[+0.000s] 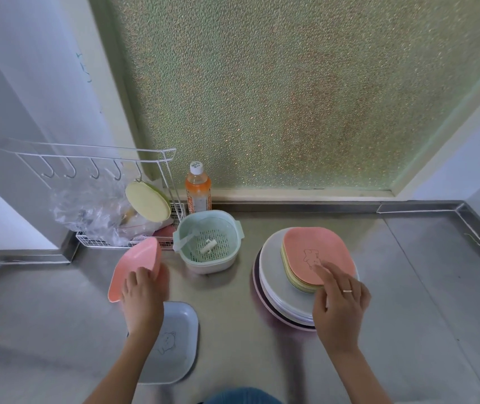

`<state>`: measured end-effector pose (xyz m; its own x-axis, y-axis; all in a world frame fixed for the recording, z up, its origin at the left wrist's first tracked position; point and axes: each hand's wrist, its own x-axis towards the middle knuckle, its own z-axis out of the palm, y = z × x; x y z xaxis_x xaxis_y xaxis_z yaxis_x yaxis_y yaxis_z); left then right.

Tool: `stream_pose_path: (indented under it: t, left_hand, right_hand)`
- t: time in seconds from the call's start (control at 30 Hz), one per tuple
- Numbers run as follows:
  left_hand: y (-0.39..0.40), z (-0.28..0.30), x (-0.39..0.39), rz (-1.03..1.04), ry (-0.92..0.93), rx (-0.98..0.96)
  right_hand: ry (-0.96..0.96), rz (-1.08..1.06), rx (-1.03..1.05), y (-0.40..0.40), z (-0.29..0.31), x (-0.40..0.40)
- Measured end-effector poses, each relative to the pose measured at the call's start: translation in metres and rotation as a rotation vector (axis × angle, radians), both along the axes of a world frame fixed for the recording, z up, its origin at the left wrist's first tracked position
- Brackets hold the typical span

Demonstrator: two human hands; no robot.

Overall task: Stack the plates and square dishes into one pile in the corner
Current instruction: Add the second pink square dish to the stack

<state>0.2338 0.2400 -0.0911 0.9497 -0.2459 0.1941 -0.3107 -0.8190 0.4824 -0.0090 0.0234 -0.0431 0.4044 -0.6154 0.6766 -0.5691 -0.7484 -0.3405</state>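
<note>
- Your left hand (141,290) grips the pink square plastic dish (136,265) left of centre frame, fingers curled over its near rim. The dish is tilted, one edge lifted off the steel counter (408,287), its long axis running from lower left up toward the upper right.
- Key relation: the pile (306,275) lies to the right of that dish, across the pale green plastic strainer basket (208,242). The pile is a set of round white plates (273,275) with pastel square dishes on top, the uppermost pink dish with a bear outline (317,253).
- Your right hand (339,298) is nearer the pile: fingers loosely spread, index fingertip touching the top pink dish, nothing held.
- A grey-blue square dish with a bear outline (174,342) lies flat at lower centre, partly under your left forearm, not yet stacked.
- Judgement: the lifted dish must travel rightward, past the strainer, to land on the pile; the right hand looks placed to steady the stack.
- The pile sits mid-counter, well apart from the right-hand corner.
</note>
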Motion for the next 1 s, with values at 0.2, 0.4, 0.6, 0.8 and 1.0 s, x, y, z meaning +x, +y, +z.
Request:
stream_pose_path:
  t: [0.2,0.4,0.6,0.8,1.0]
  left_hand:
    - [0.000,0.011,-0.003,0.064,-0.205,-0.258]
    - [-0.007,0.030,-0.021,-0.100,-0.231,-0.399]
    - [-0.017,0.049,-0.045,-0.359,-0.123,-0.527]
    - [-0.024,0.052,-0.067,-0.559,-0.106,-0.522]
    - [-0.026,0.045,-0.065,-0.634,-0.117,-0.419]
  right_hand:
    - [-0.016,0.255,0.034,0.029,0.005,0.034]
    - [0.044,0.470,0.170,0.053,0.011,0.058]
    - [0.091,0.683,0.372,0.068,0.027,0.073]
    - [0.212,0.673,0.347,0.071,0.025,0.077]
    - [0.120,0.563,0.308,0.062,0.019,0.070]
